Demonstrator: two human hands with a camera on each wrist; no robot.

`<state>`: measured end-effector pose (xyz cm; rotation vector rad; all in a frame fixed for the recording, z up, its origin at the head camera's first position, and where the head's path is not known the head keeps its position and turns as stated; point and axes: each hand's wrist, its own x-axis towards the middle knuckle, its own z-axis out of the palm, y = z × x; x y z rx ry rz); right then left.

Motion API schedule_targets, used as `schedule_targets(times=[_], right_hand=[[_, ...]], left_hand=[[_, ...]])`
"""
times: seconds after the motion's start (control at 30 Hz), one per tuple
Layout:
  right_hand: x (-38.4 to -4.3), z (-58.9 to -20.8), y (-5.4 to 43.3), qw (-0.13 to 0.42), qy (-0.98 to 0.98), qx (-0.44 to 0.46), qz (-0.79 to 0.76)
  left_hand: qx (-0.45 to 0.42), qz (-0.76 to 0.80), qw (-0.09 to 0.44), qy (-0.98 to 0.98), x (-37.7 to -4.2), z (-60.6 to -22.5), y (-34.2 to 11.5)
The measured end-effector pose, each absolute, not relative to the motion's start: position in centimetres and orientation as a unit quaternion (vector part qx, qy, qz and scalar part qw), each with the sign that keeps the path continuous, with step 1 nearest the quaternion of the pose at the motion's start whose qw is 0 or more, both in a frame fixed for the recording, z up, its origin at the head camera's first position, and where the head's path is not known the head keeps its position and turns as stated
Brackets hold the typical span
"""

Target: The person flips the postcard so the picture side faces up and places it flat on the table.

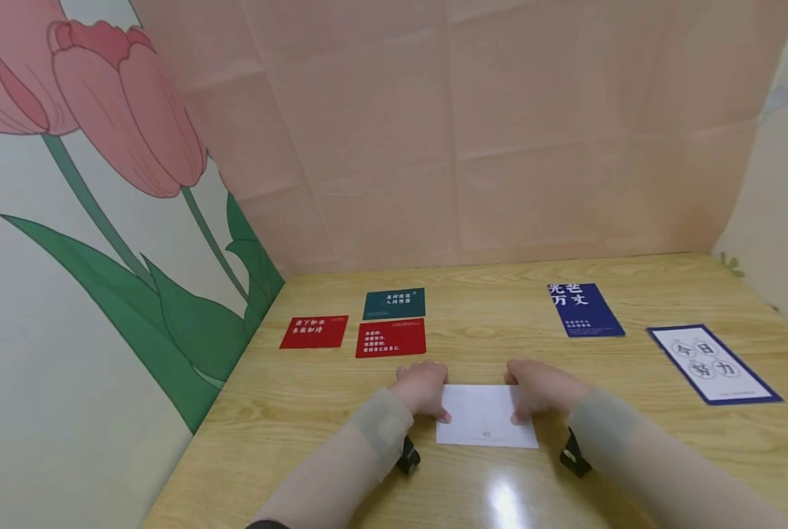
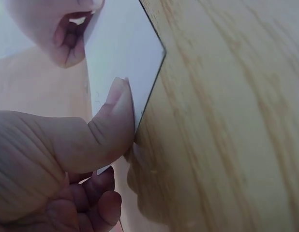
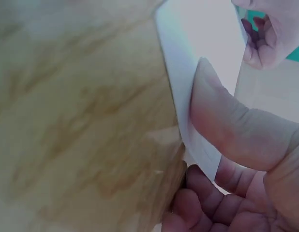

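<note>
A white card (image 1: 483,415) with small print near its lower edge is held between both hands, close over the wooden table. My left hand (image 1: 423,389) pinches its left end, the thumb flat on the white face and the fingers curled behind, as the left wrist view shows of the card (image 2: 125,48). At the opposite end my right hand (image 1: 542,388) pinches it the same way. In the right wrist view the thumb presses on the card (image 3: 202,43) with curled fingers beneath. The card's other face is hidden.
On the table (image 1: 301,441) lie two red cards (image 1: 314,332) and a green card (image 1: 395,303) at left. Farther right are a blue card (image 1: 586,310) and a white card with a blue border (image 1: 714,365). A pinkish cloth (image 1: 460,147) hangs behind; a tulip-painted wall (image 1: 129,294) stands left.
</note>
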<state>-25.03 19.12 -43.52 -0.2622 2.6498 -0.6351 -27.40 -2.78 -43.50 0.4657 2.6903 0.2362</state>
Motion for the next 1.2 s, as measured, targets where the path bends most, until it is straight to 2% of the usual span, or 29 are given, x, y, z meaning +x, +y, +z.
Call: schedule_targets(times=[0.33,0.8,1.2], right_hand=[[-24.2,-44.0,19.3,0.198,0.940,-0.061,-0.269],[-23.1,-43.8,19.8,0.152,0.938,-0.069,-0.304],[-24.0,-43.7,21.1,0.123,0.907,-0.038,-0.402]], left_hand=[[0.138,0.158,0.207,0.956,-26.9,-43.3,-3.3],[0.124,0.254,0.204,0.937,-26.2,-43.9,-4.3],[0.069,0.378,0.184,0.905,-26.3,-43.9,-4.6]])
